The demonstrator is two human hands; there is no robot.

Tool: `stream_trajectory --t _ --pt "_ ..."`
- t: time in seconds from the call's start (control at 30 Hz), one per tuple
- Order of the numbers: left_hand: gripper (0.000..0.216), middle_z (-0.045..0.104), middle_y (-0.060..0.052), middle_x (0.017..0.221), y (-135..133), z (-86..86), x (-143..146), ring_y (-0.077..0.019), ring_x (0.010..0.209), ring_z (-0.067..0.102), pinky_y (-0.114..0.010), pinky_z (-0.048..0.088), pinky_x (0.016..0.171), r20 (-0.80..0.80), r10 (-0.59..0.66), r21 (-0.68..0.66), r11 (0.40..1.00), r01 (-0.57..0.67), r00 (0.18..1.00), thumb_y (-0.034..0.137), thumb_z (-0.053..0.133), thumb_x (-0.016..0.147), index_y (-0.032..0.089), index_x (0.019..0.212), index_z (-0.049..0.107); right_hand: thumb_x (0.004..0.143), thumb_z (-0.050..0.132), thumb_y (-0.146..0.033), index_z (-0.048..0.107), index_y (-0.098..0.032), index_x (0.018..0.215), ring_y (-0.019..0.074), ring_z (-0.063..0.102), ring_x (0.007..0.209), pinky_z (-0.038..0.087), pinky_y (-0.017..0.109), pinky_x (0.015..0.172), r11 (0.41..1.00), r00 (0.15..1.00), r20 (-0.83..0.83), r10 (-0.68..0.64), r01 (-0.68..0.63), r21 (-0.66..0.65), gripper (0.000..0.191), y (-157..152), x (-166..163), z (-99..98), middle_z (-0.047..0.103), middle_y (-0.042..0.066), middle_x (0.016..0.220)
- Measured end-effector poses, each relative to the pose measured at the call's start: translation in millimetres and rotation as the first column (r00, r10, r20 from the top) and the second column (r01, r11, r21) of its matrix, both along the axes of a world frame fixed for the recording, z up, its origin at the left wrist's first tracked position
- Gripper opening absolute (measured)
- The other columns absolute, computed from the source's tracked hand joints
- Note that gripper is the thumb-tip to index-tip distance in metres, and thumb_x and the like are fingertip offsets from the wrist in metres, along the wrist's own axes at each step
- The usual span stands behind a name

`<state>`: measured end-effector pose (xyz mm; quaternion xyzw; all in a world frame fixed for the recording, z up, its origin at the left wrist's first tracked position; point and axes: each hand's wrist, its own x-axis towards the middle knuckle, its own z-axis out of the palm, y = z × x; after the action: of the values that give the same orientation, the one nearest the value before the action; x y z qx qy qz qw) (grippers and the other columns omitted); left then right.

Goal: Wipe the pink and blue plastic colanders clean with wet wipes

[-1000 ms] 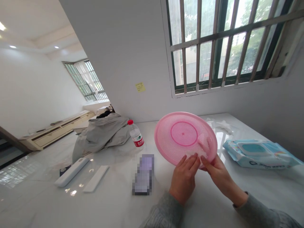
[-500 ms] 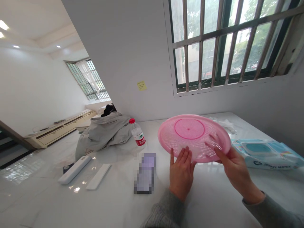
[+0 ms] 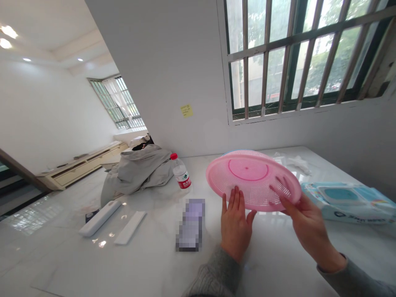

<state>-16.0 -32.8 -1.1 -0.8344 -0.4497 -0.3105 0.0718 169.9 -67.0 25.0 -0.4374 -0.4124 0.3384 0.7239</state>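
A round pink mesh plastic basket [image 3: 247, 169] is held tilted above the table, the side with a darker ring facing me. My right hand [image 3: 309, 227] grips its right rim, thumb in front and the other fingers showing through the mesh from behind. Against the near lower part of the basket lies my left hand [image 3: 236, 227], its fingers stretched out and the thumb apart. A pale patch shows around those fingertips; I cannot make out what it is. Behind the basket's far rim peeks a thin blue edge [image 3: 236, 151] of something mostly hidden.
On the white table [image 3: 148, 268] are a red-capped water bottle [image 3: 181, 172], a blurred-out purple phone-like object [image 3: 191, 225], two white bars, and a grey cloth [image 3: 139, 169]. Blue wipes packaging [image 3: 346, 202] and crumpled clear plastic [image 3: 298, 165] lie right. A barred window is above.
My left hand's fingers have slid slightly left across the basket. The basket's tilt has shifted a little, and a blue edge now shows behind it. The view has turned slightly.
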Motion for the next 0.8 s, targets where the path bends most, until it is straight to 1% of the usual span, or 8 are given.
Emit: stream_trajectory --t 0.07,0.13,0.27,0.4,0.5,0.6,0.67,0.8 --pt "0.064 0.044 -0.024 0.164 -5 0.3 5 -0.0313 0.156 0.040 -0.063 0.034 0.127 0.020 -0.092 -0.070 0.993 0.094 0.996 0.043 0.053 0.105 0.003 0.155 0.045 0.090 0.081 -0.044 0.066 -0.033 0.145 0.0341 0.066 0.131 0.067 0.041 0.088 0.997 0.995 -0.083 0.061 -0.064 -0.032 0.058 2 -5 -8.6 0.069 0.008 0.147" --pt "0.063 0.045 -0.022 0.164 -12 2.7 11 -0.0297 0.156 0.039 -0.063 0.033 0.128 0.074 -0.182 -0.148 0.970 0.192 0.980 0.040 0.054 0.105 0.005 0.156 0.044 0.089 0.083 -0.044 0.064 -0.034 0.146 0.0332 0.070 0.124 0.068 0.042 0.086 0.992 0.983 -0.144 0.113 -0.121 -0.047 0.061 4 -9 -16.0 0.071 0.008 0.143" --pt "0.054 0.041 -0.014 0.168 -24 12.1 17 -0.0237 0.160 0.032 -0.061 0.021 0.133 0.251 -0.314 -0.245 0.894 0.374 0.916 0.031 0.041 0.110 0.015 0.161 0.040 0.087 0.085 -0.049 0.069 -0.033 0.138 0.0322 0.076 0.110 0.066 0.046 0.087 0.967 0.950 -0.217 0.226 -0.246 -0.068 0.056 4 -15 -26.9 0.077 0.009 0.130" --pt "0.055 0.038 -0.012 0.171 -28 19.5 15 -0.0240 0.160 0.031 -0.057 0.019 0.134 0.470 -0.389 -0.255 0.800 0.544 0.793 0.035 0.034 0.112 0.020 0.164 0.037 0.087 0.081 -0.057 0.073 -0.036 0.133 0.0329 0.073 0.118 0.062 0.048 0.097 0.930 0.910 -0.243 0.336 -0.362 -0.068 0.051 3 -22 -37.5 0.076 0.009 0.134" --pt "0.057 0.039 -0.012 0.170 -30 20.8 13 -0.0260 0.159 0.034 -0.051 0.026 0.133 0.683 -0.333 -0.263 0.718 0.644 0.650 0.041 0.033 0.112 0.018 0.164 0.039 0.086 0.081 -0.057 0.072 -0.036 0.135 0.0340 0.070 0.125 0.057 0.051 0.104 0.907 0.890 -0.224 0.398 -0.418 -0.049 0.054 2 -28 -41.8 0.074 0.010 0.138" --pt "0.061 0.039 -0.014 0.170 -33 18.9 12 -0.0278 0.159 0.034 -0.048 0.029 0.132 0.810 -0.212 -0.284 0.674 0.682 0.547 0.047 0.034 0.111 0.015 0.163 0.041 0.087 0.082 -0.056 0.073 -0.035 0.135 0.0338 0.071 0.122 0.057 0.051 0.104 0.878 0.863 -0.214 0.457 -0.477 -0.048 0.053 0 -33 -42.2 0.075 0.011 0.135" --pt "0.065 0.037 -0.014 0.171 -35 16.4 11 -0.0283 0.160 0.031 -0.048 0.027 0.132 0.824 -0.181 -0.294 0.674 0.677 0.537 0.050 0.034 0.111 0.014 0.165 0.038 0.088 0.080 -0.056 0.073 -0.036 0.135 0.0338 0.073 0.119 0.058 0.052 0.101 0.841 0.826 -0.223 0.517 -0.539 -0.047 0.052 -2 -36 -42.1 0.076 0.010 0.134" --pt "0.069 0.024 -0.014 0.176 -37 9.9 6 -0.0283 0.163 0.020 -0.047 0.023 0.133 0.768 -0.177 -0.311 0.737 0.600 0.615 0.053 0.033 0.110 0.015 0.168 0.030 0.092 0.078 -0.054 0.071 -0.036 0.138 0.0334 0.073 0.120 0.059 0.051 0.100 0.771 0.753 -0.232 0.615 -0.636 -0.021 0.050 -5 -42 -43.3 0.075 0.009 0.136"
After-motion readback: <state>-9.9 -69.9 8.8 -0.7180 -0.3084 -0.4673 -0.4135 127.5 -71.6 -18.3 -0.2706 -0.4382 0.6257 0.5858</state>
